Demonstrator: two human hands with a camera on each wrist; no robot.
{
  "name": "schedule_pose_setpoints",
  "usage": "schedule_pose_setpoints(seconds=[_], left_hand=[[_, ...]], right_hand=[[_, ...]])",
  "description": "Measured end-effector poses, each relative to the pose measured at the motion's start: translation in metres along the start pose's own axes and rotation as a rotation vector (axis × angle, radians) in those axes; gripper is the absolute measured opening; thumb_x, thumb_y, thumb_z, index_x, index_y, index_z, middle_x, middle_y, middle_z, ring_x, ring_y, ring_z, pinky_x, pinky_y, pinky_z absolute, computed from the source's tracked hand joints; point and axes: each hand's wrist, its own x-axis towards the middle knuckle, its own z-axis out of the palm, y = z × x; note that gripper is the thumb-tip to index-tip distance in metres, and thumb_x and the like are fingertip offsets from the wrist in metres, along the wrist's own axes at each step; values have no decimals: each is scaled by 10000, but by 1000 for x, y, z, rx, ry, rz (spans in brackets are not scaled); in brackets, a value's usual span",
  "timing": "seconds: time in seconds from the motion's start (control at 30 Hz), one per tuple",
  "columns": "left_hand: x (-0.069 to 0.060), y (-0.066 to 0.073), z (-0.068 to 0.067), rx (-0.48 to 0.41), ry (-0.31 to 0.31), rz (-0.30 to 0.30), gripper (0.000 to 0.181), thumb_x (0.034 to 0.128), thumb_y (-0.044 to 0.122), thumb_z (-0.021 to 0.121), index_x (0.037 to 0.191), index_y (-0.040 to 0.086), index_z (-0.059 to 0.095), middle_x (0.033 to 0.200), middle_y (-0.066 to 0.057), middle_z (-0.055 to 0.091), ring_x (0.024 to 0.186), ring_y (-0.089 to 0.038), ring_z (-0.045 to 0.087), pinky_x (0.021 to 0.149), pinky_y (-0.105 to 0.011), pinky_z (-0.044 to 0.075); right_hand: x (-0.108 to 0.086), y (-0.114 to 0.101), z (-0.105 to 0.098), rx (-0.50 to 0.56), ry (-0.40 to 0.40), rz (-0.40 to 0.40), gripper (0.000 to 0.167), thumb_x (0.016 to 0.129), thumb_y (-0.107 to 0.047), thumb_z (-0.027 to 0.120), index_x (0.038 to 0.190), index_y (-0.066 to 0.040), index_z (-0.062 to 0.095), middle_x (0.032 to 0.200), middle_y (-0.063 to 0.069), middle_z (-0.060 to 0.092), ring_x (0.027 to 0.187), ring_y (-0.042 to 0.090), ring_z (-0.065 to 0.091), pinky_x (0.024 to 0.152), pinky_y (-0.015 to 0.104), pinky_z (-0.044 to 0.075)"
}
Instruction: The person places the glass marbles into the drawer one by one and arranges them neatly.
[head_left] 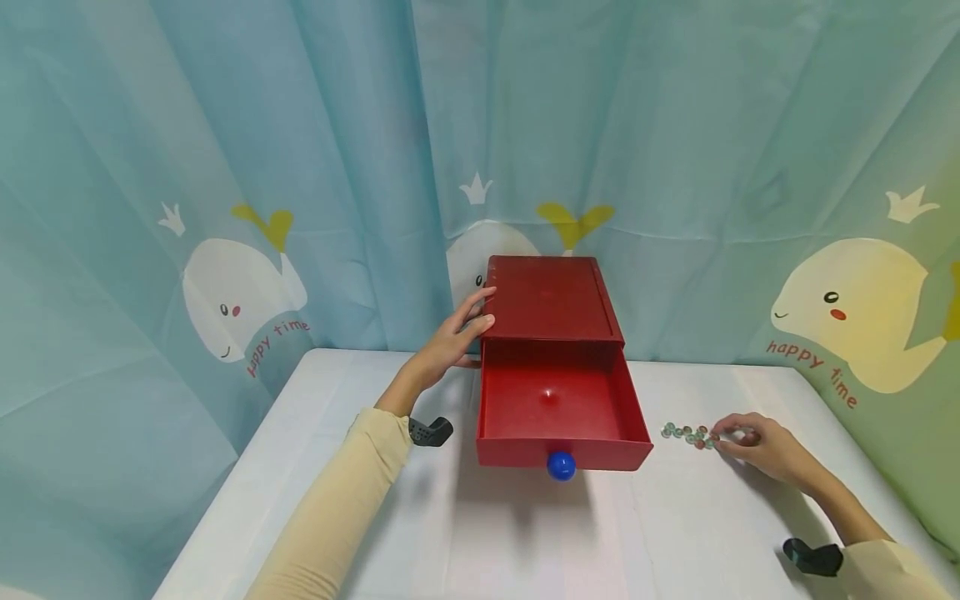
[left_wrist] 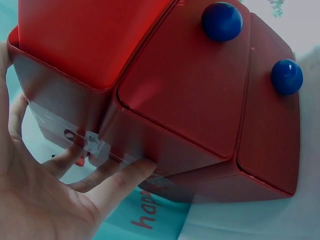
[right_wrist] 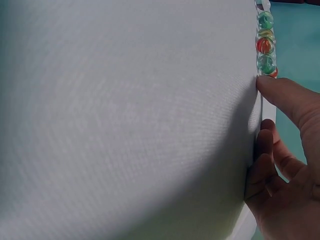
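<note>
Red cabinet: bracing its side with spread left hand, likely for steadiness; holding right hand at marbles on surface, unable to tell whether pinching any.

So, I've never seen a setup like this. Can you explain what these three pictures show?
There's no robot here: a person is working with bare hands. The wide picture comes from a camera worn on the head, looking forward and down. The other two come from cameras worn on the wrists; the dark devices by the sleeves are probably those.

On the white table stands a red cabinet with its top drawer pulled out. The left-wrist picture also shows two shut drawers with blue knobs. Glass marbles lie to the cabinet's right.

The left hand touches the cabinet's left side. The right hand is at the marbles, but whether it pinches one I can't tell.
</note>
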Motion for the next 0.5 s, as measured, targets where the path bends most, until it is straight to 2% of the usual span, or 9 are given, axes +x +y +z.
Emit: schedule_pose_setpoints(seconds=[0.37, 0.5], left_hand=[[-2, 2, 1, 8, 1, 7, 611, 1019, 408, 530, 1585, 443, 302, 1647, -50, 257, 1427, -337, 394, 927, -606, 544], [-2, 1, 2, 12, 3, 9, 608, 1021, 408, 526, 1585, 444, 300, 1646, -48, 261, 1425, -333, 399, 923, -603, 547]], right_hand=[[0, -1, -2, -14, -14, 10, 124, 902, -95, 769, 1017, -134, 748, 1106, 108, 674, 801, 91, 497, 677, 271, 407], [2, -1, -3, -2, -13, -8, 109, 900, -84, 767, 1003, -116, 745, 1079, 114, 684, 772, 77, 493, 648, 265, 403]])
